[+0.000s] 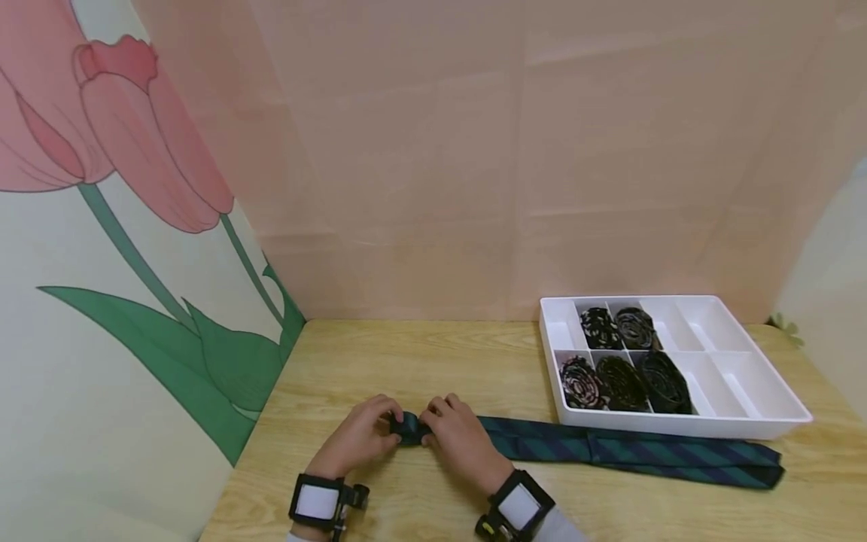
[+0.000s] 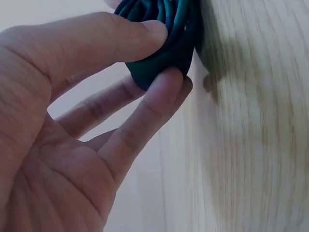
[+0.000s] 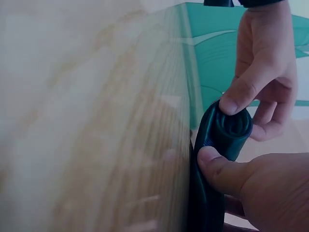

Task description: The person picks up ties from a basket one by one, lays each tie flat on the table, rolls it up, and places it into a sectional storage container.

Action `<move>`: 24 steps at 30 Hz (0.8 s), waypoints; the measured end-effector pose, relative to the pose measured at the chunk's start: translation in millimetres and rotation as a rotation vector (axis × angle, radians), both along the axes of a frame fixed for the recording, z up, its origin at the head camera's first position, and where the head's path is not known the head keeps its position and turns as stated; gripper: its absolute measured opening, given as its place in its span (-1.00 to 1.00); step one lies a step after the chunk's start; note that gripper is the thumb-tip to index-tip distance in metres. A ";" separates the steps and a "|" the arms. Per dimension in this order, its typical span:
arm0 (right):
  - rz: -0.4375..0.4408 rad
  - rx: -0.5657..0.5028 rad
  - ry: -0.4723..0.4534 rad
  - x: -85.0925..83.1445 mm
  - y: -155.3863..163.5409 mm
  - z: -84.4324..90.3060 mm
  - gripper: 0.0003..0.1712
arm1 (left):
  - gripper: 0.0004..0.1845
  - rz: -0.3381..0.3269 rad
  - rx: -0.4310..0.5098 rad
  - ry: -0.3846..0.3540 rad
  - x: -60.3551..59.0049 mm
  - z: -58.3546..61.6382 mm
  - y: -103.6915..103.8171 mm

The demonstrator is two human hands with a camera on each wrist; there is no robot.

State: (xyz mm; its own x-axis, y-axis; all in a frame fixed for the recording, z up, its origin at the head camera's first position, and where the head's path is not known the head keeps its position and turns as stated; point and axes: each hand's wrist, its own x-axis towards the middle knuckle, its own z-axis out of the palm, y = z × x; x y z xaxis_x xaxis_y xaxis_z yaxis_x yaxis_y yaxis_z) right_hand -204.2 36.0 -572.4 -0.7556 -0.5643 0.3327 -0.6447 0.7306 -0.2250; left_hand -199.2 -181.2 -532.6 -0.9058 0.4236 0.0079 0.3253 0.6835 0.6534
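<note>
A green and navy striped necktie (image 1: 664,453) stretches flat across the wooden table, its left end wound into a small coil (image 3: 235,126). At the coil's outer side, my left hand (image 1: 360,435) pinches it between thumb and fingers; the left wrist view shows the folded layers (image 2: 157,67) under the thumb. My right hand (image 1: 462,439) grips the necktie just to the right of the coil, thumb pressed on the strip where it meets the roll. The flat length runs rightward from beneath the right hand to a pointed end.
Behind the necktie's right part stands a white divided tray (image 1: 677,425). Several dark rolled neckties (image 1: 619,382) sit in its left compartments. A pinkish-brown cloth (image 1: 420,165) hangs at the table's back, and a wall with painted tulips (image 1: 149,135) borders the left.
</note>
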 end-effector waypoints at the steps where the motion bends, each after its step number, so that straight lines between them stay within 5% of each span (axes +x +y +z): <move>1: 0.003 0.007 0.004 -0.7 -0.4 0.1 -0.71 | -0.71 0.012 0.005 -0.012 0.0 0.4 -0.6; 7: -0.022 0.005 0.005 -4.7 -0.5 -0.9 -0.70 | -0.72 0.029 0.013 -0.043 -2.6 0.8 -1.8; 14: -0.052 -0.065 0.040 -5.4 3.7 -1.4 -0.80 | -0.69 0.042 -0.009 0.007 -2.9 -0.1 -2.2; 19: -0.050 -0.049 -0.044 -6.9 4.5 0.3 -0.85 | -0.68 0.026 -0.019 0.073 -2.8 -0.2 -1.5; 24: -0.065 -0.064 -0.246 -10.0 8.1 -1.6 -0.79 | -0.68 0.025 -0.023 0.058 -3.3 -0.4 -1.2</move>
